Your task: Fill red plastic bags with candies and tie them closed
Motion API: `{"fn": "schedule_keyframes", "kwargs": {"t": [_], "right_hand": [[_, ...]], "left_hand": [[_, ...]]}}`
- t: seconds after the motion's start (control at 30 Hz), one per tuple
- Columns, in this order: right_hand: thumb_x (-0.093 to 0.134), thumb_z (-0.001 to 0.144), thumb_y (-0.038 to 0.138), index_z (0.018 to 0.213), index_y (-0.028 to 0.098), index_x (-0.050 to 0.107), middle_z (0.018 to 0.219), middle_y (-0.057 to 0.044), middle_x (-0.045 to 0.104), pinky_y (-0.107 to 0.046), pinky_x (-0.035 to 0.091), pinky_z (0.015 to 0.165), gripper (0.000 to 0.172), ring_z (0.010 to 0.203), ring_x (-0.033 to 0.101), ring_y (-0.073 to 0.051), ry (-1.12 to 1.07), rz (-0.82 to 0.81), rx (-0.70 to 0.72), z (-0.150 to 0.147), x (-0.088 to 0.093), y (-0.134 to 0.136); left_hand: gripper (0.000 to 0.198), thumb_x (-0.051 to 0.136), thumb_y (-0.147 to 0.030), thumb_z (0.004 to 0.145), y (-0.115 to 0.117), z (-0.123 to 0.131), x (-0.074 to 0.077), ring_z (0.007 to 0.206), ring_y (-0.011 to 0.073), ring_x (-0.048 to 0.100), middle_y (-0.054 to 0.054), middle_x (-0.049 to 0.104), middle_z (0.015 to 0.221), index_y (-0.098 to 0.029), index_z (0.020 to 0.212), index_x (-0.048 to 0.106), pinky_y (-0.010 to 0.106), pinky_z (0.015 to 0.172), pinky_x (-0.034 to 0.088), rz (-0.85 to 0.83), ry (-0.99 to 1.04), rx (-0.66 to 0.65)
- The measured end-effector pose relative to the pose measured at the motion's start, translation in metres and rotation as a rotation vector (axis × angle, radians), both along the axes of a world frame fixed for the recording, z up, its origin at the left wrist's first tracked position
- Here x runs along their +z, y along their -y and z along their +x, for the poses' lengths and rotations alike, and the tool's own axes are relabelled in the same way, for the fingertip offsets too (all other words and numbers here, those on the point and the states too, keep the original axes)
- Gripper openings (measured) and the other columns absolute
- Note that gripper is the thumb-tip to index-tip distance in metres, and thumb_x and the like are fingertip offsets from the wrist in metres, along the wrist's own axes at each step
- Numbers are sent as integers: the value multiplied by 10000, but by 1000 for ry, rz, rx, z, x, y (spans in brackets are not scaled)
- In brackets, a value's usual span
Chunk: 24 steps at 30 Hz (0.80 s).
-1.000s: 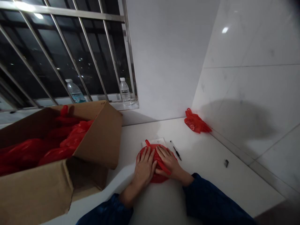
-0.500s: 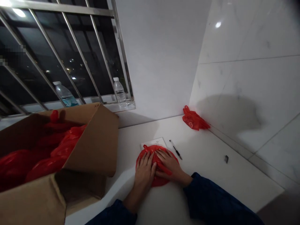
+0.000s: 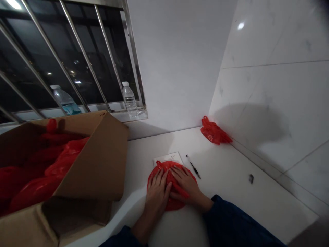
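Note:
A flattened red plastic bag point(image 3: 167, 168) lies on the white counter point(image 3: 226, 178) in front of me. My left hand point(image 3: 157, 193) rests flat on its left half, fingers stretched out. My right hand point(image 3: 186, 185) lies flat on its right half, fingers spread, touching the left hand. Under the bag's far edge a white sheet or pad point(image 3: 168, 158) shows. A black pen point(image 3: 193, 166) lies just right of the bag.
An open cardboard box point(image 3: 95, 164) full of red plastic bags point(image 3: 41, 178) stands at the left. Another crumpled red bag point(image 3: 214, 133) sits in the wall corner. Two water bottles point(image 3: 129, 99) stand on the barred window sill. A small dark object point(image 3: 251, 178) lies near the right wall.
Both hands stay pressed flat on the red bag. The camera has shifted slightly, so the box appears lower and closer.

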State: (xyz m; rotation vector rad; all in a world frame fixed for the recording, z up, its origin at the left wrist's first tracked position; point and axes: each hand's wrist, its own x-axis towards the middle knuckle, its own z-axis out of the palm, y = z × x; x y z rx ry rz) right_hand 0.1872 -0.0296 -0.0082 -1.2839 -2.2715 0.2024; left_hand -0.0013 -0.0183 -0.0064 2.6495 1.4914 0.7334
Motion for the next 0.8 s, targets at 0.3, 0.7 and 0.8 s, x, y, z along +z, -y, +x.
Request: {"fn": "schedule_keyframes", "kwargs": {"t": [0.3, 0.7, 0.8], "right_hand": [[564, 840, 397, 1510, 175, 335, 1538, -88, 409, -488, 191, 1211, 742, 1439, 328, -254, 1, -10, -45, -4, -1, 0], [571, 845, 407, 1505, 182, 346, 1536, -87, 413, -500, 195, 1208, 732, 1436, 334, -262, -25, -3, -38, -4, -3, 0], [574, 837, 379, 1503, 179, 350, 1525, -94, 428, -507, 208, 1201, 731, 1431, 344, -269, -19, 12, -42, -4, -3, 0]], "left_hand": [[514, 402, -392, 994, 3, 0, 3, 1385, 270, 388, 87, 454, 1501, -212, 1475, 411, 511, 1143, 305, -64, 5, 13], [520, 410, -412, 995, 3, 0, -1, 1382, 264, 395, 82, 467, 1493, -206, 1472, 414, 493, 1133, 323, -26, -8, 5], [517, 410, -413, 995, 3, 0, -2, 1377, 265, 401, 86, 473, 1488, -211, 1471, 418, 491, 1133, 325, -15, 4, 6]]}}
